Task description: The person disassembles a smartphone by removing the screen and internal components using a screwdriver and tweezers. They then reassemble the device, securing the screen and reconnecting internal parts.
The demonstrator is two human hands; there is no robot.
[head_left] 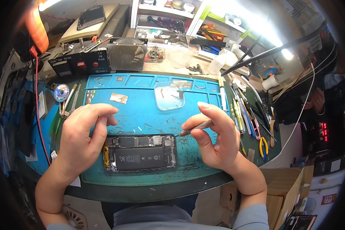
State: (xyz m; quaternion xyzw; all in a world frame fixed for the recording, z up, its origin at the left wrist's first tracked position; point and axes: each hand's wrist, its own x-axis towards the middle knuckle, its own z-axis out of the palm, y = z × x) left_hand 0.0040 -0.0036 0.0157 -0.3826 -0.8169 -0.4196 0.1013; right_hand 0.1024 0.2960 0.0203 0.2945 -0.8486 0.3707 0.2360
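Note:
An opened smartphone (pixel 140 154) lies sideways on the blue work mat, its black battery and circuit board exposed. My left hand (pixel 82 132) is beside and above its left end, fingers loosely curled with the thumb against them; nothing shows between them. In my right hand (pixel 216 138), thumb and fingers pinch a slim pen-like tool (pixel 201 127) with a grey shaft. Its thin tip points at the phone's upper right corner; I cannot tell whether it touches. A clear plastic tray (pixel 169 104) with small dark parts sits beyond the phone.
The blue mat (pixel 134 115) has a compartmented far edge and a small metal plate (pixel 119 98). A solder spool (pixel 61 92) stands at left. Pliers (pixel 263 148) and several hand tools lie at right. A black power unit (pixel 80 63) and a grille-fronted device (pixel 126 56) stand behind.

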